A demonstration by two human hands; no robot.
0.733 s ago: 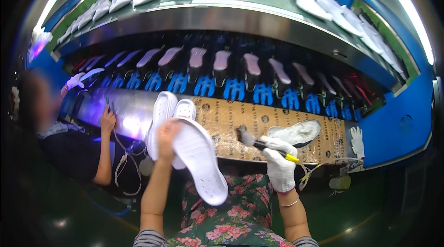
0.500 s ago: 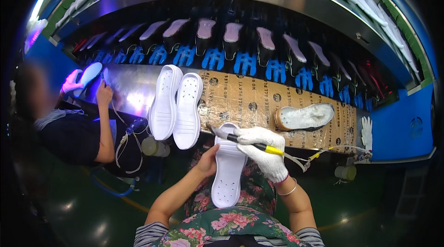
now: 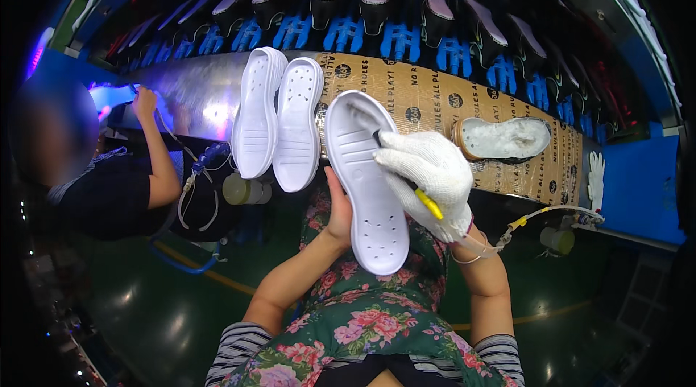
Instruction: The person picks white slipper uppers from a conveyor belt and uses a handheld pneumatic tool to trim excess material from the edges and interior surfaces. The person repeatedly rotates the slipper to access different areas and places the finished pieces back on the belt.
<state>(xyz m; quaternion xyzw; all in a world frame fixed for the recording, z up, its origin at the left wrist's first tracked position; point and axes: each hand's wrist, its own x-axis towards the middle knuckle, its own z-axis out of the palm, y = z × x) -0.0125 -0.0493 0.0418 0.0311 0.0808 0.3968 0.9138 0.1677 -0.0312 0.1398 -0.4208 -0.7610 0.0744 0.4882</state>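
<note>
My bare left hand grips a white shoe sole by its left edge. The sole is tilted up in front of me, its ridged, hole-dotted inner face toward me. My right hand, in a white knitted glove, is closed around a brush with a yellow sleeve and a clear hose at its rear. Its dark tip is near the sole's inner side at the far end; the bristles are mostly hidden by the glove. Two more white soles, one on the left and one beside it, lie on the bench.
Cardboard covers part of the metal bench. On it, right, lies a brown-rimmed sole smeared white. A spare glove hangs at the right end. Shoes on blue holders line the back. A co-worker's arm is at left.
My left hand has raised the sole closer and tilted it up. My right hand has moved with the brush to the sole's inner edge. The view has shifted, so the bench appears higher.
</note>
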